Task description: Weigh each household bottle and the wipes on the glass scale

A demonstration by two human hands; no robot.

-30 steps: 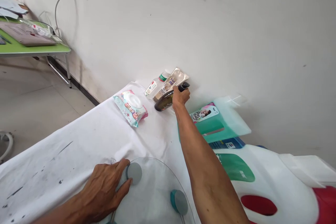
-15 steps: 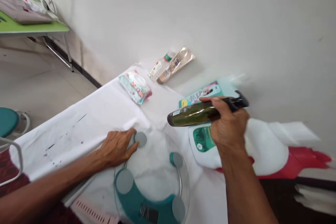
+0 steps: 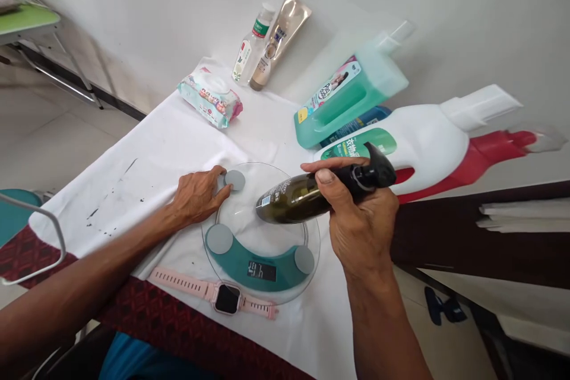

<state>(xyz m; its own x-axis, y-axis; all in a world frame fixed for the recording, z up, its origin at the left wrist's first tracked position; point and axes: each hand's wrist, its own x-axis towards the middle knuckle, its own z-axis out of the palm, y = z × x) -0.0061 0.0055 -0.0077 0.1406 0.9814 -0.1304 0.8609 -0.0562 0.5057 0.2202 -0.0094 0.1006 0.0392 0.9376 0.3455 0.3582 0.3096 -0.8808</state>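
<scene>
- I see a white-clothed table [image 3: 154, 169] beneath both hands, spreading beyond and left of the left hand [image 3: 198, 193].
- The round clear-glass scale with a teal band [image 3: 240, 264] lies right of the left hand, whose thumb and fingers touch its edge beside a grey disc; I can't tell whether they grip or only rest.
- A white plastic jug with a green label [image 3: 430, 133] lies just beyond my right hand [image 3: 360, 219].
- Farther ahead of it is a translucent green handled bottle [image 3: 376, 80].
- My right hand is closed around the dark olive pump bottle [image 3: 296, 199]. Its long axis runs sideways, pump end to the right and slightly higher, base pointing left over the glass, towards the left hand. Contact with the glass I can't judge.
- Beyond the left hand: a pale-blue and pink wipes packet [image 3: 209, 98], a gold tube [image 3: 282, 38], a small clear bottle [image 3: 252, 47].
- Nearer me than the left hand: a pink-strapped watch [image 3: 227, 298].
</scene>
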